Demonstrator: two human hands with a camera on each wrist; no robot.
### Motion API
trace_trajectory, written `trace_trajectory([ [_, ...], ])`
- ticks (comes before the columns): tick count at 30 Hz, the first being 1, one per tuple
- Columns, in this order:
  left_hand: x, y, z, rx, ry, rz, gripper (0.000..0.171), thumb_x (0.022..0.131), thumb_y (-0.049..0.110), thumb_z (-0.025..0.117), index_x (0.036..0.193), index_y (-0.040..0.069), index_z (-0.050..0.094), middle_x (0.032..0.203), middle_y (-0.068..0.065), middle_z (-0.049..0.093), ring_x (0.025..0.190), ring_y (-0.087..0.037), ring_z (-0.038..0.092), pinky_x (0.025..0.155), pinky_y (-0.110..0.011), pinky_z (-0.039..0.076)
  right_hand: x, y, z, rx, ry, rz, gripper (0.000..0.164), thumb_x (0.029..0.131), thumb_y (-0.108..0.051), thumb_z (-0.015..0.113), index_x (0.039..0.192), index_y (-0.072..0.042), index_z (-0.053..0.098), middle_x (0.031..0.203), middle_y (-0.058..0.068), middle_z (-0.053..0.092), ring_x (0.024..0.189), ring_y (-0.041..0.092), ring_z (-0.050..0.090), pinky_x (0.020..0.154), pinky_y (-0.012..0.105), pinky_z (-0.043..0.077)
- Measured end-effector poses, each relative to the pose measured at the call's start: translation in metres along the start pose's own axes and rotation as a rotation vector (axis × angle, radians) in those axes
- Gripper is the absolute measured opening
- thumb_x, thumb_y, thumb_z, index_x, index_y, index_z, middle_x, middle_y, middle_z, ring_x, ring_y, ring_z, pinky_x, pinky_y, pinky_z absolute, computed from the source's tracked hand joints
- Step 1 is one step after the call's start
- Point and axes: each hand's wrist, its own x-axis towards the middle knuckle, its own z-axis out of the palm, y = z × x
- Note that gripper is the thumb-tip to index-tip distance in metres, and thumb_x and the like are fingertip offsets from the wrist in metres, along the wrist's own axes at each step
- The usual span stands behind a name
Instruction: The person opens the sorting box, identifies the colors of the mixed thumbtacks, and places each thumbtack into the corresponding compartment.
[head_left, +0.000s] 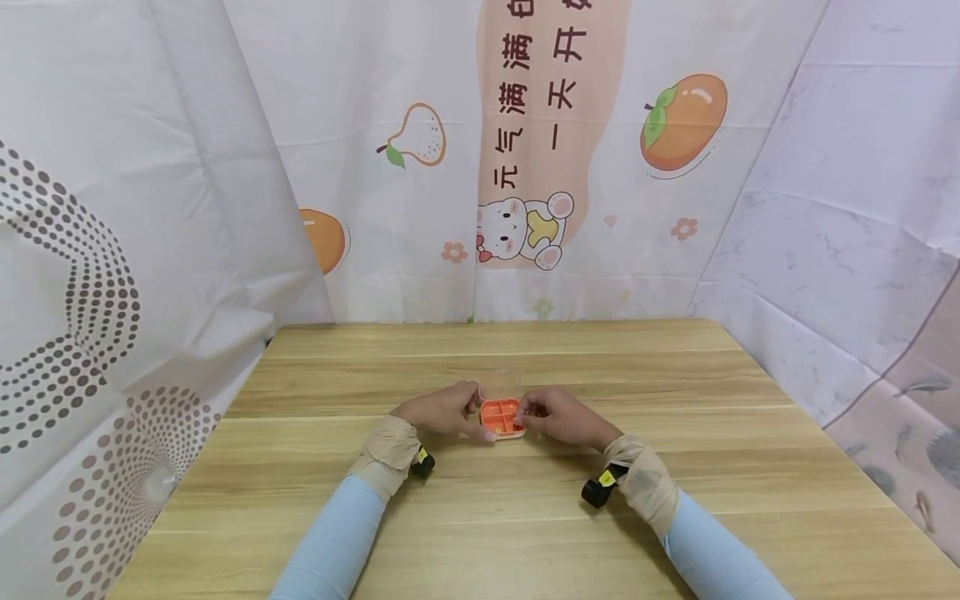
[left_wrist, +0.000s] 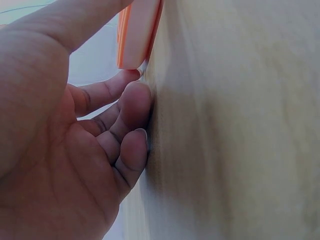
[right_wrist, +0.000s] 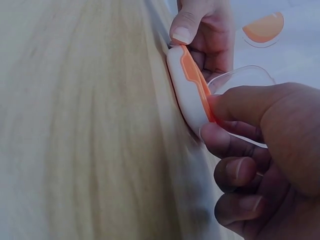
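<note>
An orange and white pill box with several compartments lies on the table, its clear lid raised at the back. A small pale yellowish piece shows in the front left compartment; a small dark red spot by the right fingertips is too small to identify. My left hand holds the box's left side, thumb at the front corner and a finger by the back. At the right edge my right hand pinches the box, thumb over the orange rim and index finger low against the white side.
The wood-grain table extends around the box. A printed curtain hangs behind it, with further curtains to the left and right. Each wrist carries a small black camera on a beige wrap.
</note>
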Motion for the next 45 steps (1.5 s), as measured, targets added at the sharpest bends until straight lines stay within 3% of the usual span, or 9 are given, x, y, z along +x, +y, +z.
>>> trace_trajectory([
  [13, -0.0003, 0.0004, -0.0009, -0.020, -0.001, 0.014, 0.061, 0.078, 0.045, 0.079, 0.112, 0.006, 0.047, 0.096, -0.007, 0.046, 0.084, -0.016, 0.042, 0.068, -0.025, 0.037, -0.0007, -0.0047, -0.0004, -0.012, -0.018, 0.003, 0.005, 0.096, -0.022, 0.063, 0.095, -0.021, 0.068, 0.081, -0.005, 0.065, 0.065, 0.010, 0.050, 0.057, 0.025, 0.042],
  [19, -0.0026, 0.0026, -0.0012, -0.030, 0.000, 0.013, 0.060, 0.079, 0.043, 0.079, 0.113, 0.005, 0.047, 0.097, -0.009, 0.047, 0.084, -0.017, 0.042, 0.069, -0.026, 0.037, -0.0021, -0.0043, -0.0014, 0.024, -0.021, 0.013, 0.009, 0.097, -0.026, 0.062, 0.097, -0.020, 0.068, 0.084, -0.003, 0.065, 0.070, 0.013, 0.053, 0.061, 0.027, 0.044],
  [24, -0.0028, 0.0026, -0.0005, -0.035, 0.001, 0.008, 0.061, 0.079, 0.042, 0.079, 0.116, 0.005, 0.047, 0.100, -0.010, 0.048, 0.087, -0.018, 0.043, 0.071, -0.027, 0.038, -0.0051, -0.0006, -0.0058, 0.195, 0.017, 0.111, 0.018, 0.098, -0.033, 0.061, 0.102, -0.017, 0.068, 0.088, 0.004, 0.063, 0.070, 0.017, 0.052, 0.060, 0.031, 0.045],
  [29, -0.0033, 0.0023, -0.0008, -0.047, 0.000, 0.010, 0.062, 0.080, 0.040, 0.079, 0.119, 0.004, 0.047, 0.102, -0.011, 0.048, 0.089, -0.018, 0.044, 0.072, -0.027, 0.039, -0.0032, 0.0036, -0.0087, 0.361, 0.129, 0.222, 0.038, 0.097, -0.043, 0.057, 0.109, -0.008, 0.063, 0.093, 0.015, 0.058, 0.062, 0.019, 0.044, 0.055, 0.030, 0.040],
  [36, -0.0007, 0.0011, -0.0009, 0.038, -0.010, 0.012, 0.070, 0.087, 0.044, 0.071, 0.136, 0.002, 0.043, 0.104, -0.008, 0.047, 0.090, -0.017, 0.046, 0.073, -0.026, 0.042, 0.0021, -0.0038, -0.0078, 0.363, 0.179, 0.260, 0.057, 0.098, -0.055, 0.047, 0.137, -0.013, 0.049, 0.115, 0.010, 0.065, 0.054, 0.019, 0.048, 0.049, 0.030, 0.041],
  [45, -0.0010, 0.0067, -0.0011, 0.062, -0.007, -0.002, 0.070, 0.085, 0.046, 0.073, 0.135, 0.005, 0.044, 0.107, -0.007, 0.048, 0.094, -0.017, 0.046, 0.076, -0.027, 0.043, 0.0039, -0.0063, -0.0074, 0.449, 0.262, 0.376, 0.063, 0.095, -0.066, 0.041, 0.124, -0.012, 0.057, 0.107, 0.011, 0.069, 0.054, 0.017, 0.050, 0.047, 0.028, 0.039],
])
